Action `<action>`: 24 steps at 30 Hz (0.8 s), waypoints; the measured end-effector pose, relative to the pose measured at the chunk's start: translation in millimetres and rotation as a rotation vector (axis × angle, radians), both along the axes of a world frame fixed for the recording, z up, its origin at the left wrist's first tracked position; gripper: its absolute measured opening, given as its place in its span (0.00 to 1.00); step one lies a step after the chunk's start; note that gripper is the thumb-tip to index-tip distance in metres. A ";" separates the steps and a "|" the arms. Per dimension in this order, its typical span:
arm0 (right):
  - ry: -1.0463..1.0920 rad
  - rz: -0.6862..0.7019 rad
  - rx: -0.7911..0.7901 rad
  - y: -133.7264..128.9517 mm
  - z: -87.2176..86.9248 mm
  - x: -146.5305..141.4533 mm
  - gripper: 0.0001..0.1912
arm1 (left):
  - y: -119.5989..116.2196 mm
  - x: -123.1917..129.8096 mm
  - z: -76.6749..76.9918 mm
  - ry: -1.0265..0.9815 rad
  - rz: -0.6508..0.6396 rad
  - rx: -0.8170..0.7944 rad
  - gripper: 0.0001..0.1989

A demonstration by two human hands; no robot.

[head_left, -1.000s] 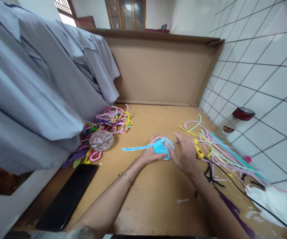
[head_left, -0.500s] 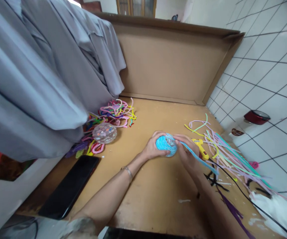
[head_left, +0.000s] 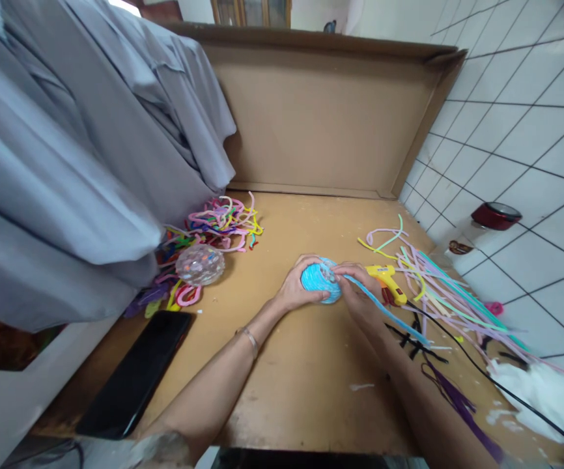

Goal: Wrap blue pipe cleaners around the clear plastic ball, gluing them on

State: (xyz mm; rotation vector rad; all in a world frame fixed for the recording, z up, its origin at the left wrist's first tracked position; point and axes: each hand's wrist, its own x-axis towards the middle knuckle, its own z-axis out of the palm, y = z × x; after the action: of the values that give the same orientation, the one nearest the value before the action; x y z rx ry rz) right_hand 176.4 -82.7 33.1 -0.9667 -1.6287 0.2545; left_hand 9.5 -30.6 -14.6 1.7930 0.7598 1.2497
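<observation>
My left hand [head_left: 296,285] is wrapped round the left side of a ball wound with blue pipe cleaner [head_left: 317,281]. A patch of clear, bumpy surface shows at the ball's upper right. My right hand [head_left: 357,290] pinches a loose blue pipe cleaner [head_left: 384,314] against that side of the ball, and its tail runs out to the lower right past the wrist. Just beyond the right hand lies a yellow glue gun [head_left: 388,283] with a black cord. A clear bumpy ball [head_left: 200,264] with coloured specks rests at the left.
Tangled coloured pipe cleaners [head_left: 226,221] are heaped at the back left. A black phone [head_left: 138,371] lies front left. Straight pipe cleaners [head_left: 458,299], a red-lidded jar [head_left: 494,216] and white fluff [head_left: 540,397] are at the right. Cardboard [head_left: 321,124] stands behind; grey cloth [head_left: 91,163] hangs left.
The view has shifted slightly. Both hands stay on the blue-wound ball, which has turned a little, and the right fingers still pinch the blue pipe cleaner against it.
</observation>
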 end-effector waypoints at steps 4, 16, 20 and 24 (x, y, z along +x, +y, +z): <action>0.002 -0.024 0.013 0.3 -0.9 -1.5 0.05 | 1.1 -0.5 -1.0 -0.004 -0.027 0.007 0.34; -0.115 -0.001 0.064 4.5 -11.2 -0.6 0.07 | 0.1 -1.4 0.6 0.025 -0.036 0.010 0.34; -0.169 0.006 0.098 4.4 -10.1 -1.2 0.07 | 0.2 -1.3 -0.3 0.018 -0.044 0.016 0.34; -0.195 0.022 0.124 3.9 -9.0 -1.2 0.08 | -1.1 -1.6 0.6 0.018 -0.050 0.008 0.34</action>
State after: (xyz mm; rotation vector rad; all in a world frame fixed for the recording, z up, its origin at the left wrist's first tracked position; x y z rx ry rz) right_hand 175.3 -78.8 24.0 -0.9015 -1.8115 0.0742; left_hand 7.9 -31.7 -14.0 1.8210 0.7163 1.2065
